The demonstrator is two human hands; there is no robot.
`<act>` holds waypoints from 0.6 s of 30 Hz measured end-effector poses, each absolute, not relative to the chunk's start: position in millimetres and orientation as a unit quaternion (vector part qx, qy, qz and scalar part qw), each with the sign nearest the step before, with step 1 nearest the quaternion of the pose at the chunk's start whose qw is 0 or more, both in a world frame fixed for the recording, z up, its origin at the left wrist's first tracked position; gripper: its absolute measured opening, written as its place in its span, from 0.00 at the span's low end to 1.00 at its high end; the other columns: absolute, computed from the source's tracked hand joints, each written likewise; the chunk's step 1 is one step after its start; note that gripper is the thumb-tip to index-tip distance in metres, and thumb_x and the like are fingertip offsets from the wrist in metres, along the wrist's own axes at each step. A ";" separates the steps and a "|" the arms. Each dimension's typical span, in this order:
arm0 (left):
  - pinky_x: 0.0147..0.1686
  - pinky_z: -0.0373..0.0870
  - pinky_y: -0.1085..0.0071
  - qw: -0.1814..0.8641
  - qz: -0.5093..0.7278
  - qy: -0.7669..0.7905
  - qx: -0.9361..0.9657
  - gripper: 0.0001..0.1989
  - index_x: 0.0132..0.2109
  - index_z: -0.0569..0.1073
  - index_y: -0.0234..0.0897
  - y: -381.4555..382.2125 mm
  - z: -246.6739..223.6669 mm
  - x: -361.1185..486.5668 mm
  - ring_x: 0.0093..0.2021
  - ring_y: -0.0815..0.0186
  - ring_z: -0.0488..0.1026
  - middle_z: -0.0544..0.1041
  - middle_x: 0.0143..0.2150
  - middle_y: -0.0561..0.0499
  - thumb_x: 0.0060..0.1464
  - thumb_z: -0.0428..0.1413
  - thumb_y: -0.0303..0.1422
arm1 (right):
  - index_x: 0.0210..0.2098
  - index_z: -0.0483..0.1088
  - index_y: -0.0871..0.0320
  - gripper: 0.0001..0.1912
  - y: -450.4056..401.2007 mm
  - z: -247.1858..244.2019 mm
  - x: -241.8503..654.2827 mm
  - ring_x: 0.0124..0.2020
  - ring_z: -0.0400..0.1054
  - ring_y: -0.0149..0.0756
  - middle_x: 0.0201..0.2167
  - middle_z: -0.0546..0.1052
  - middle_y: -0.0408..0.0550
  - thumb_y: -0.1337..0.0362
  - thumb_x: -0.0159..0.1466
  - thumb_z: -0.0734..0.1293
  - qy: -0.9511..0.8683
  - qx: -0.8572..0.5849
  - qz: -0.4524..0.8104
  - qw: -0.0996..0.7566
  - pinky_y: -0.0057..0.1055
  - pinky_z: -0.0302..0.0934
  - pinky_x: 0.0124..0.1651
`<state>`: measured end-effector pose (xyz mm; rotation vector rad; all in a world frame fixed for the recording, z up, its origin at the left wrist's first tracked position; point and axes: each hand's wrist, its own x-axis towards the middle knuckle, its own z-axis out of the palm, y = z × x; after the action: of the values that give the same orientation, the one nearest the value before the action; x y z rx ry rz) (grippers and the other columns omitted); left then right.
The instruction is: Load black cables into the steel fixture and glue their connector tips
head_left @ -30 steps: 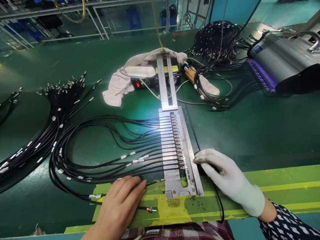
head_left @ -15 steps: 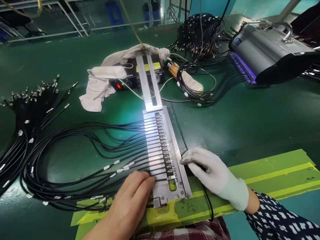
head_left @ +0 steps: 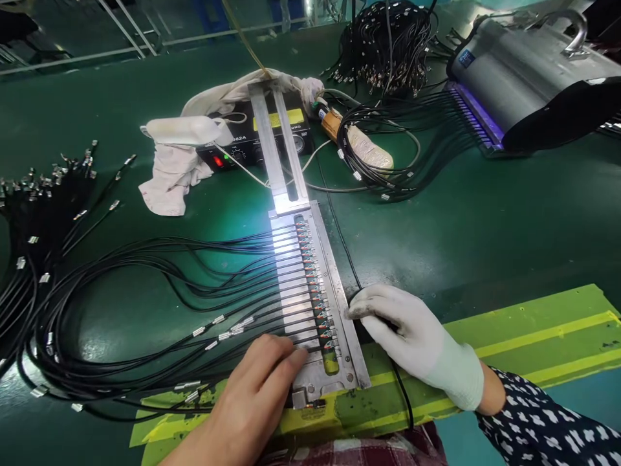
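Observation:
A metal fixture (head_left: 339, 304) lies in front of me, with several black cables (head_left: 223, 249) laid side by side across it, their stripped ends over its slot. My bare left hand (head_left: 257, 388) rests at the fixture's lower left, fingers closed over the lowest cable; the grip under the fingertips is partly hidden. My white-gloved right hand (head_left: 412, 336) touches the fixture's right edge, thumb and fingers curled together around a single black cable (head_left: 339, 226) that runs past the fixture. A slotted metal bar (head_left: 269, 142) extends from the fixture's top end.
Behind stand a black control box (head_left: 247, 152) with a white cloth (head_left: 169, 181) and a wrapped handle tool (head_left: 363, 149). Cable bundles lie left (head_left: 43, 226) and at the back (head_left: 388, 45). A grey handled machine (head_left: 528, 84) glows violet at right. Yellow-green tape (head_left: 543, 330) covers the front edge.
The view has shifted slightly, so the background things sit further left. The fingertips of my left hand have moved a little to the right along the lowest cable. My right hand keeps its pose.

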<state>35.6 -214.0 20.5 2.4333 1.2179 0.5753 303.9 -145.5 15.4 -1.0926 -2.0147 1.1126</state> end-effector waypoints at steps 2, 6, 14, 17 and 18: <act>0.48 0.69 0.70 0.180 0.202 0.422 0.865 0.18 0.56 0.70 0.31 -216.0 17.4 32.2 0.48 0.64 0.68 0.72 0.47 0.42 0.61 0.48 0.17 | 0.40 0.73 0.55 0.10 -145.6 13.8 304.0 0.42 0.71 0.40 0.39 0.77 0.48 0.70 0.68 0.60 -0.756 -0.410 0.417 0.295 0.38 0.67 0.45; 0.48 0.69 0.63 0.121 0.166 0.456 0.866 0.22 0.60 0.70 0.39 -223.0 14.7 24.7 0.48 0.61 0.69 0.72 0.47 0.43 0.63 0.46 0.20 | 0.41 0.73 0.54 0.11 -146.1 11.1 305.1 0.42 0.71 0.40 0.39 0.77 0.48 0.71 0.68 0.60 -0.754 -0.407 0.425 0.293 0.39 0.68 0.45; 0.45 0.62 0.66 0.099 0.164 0.414 0.890 0.20 0.57 0.71 0.34 -229.7 26.4 16.8 0.43 0.63 0.70 0.76 0.44 0.46 0.61 0.47 0.20 | 0.41 0.73 0.55 0.10 -148.3 14.2 306.1 0.41 0.71 0.41 0.38 0.77 0.49 0.69 0.69 0.60 -0.767 -0.402 0.409 0.288 0.39 0.68 0.43; 0.48 0.60 0.66 0.122 0.166 0.451 0.868 0.10 0.48 0.73 0.36 -247.8 27.8 7.7 0.46 0.62 0.69 0.75 0.44 0.47 0.62 0.51 0.24 | 0.41 0.73 0.55 0.11 -149.2 14.1 305.6 0.42 0.71 0.41 0.39 0.77 0.49 0.70 0.69 0.60 -0.775 -0.398 0.398 0.288 0.40 0.68 0.45; 0.47 0.60 0.67 0.138 0.164 0.470 0.856 0.08 0.45 0.73 0.37 -253.9 27.5 4.2 0.45 0.63 0.68 0.75 0.43 0.48 0.63 0.51 0.25 | 0.40 0.73 0.55 0.10 -149.3 14.1 305.2 0.42 0.71 0.41 0.39 0.77 0.49 0.70 0.69 0.60 -0.775 -0.399 0.396 0.288 0.40 0.67 0.45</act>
<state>4.2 -253.9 27.5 2.4764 1.3611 0.4757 305.2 -149.3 14.1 -1.0649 -2.0707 1.0578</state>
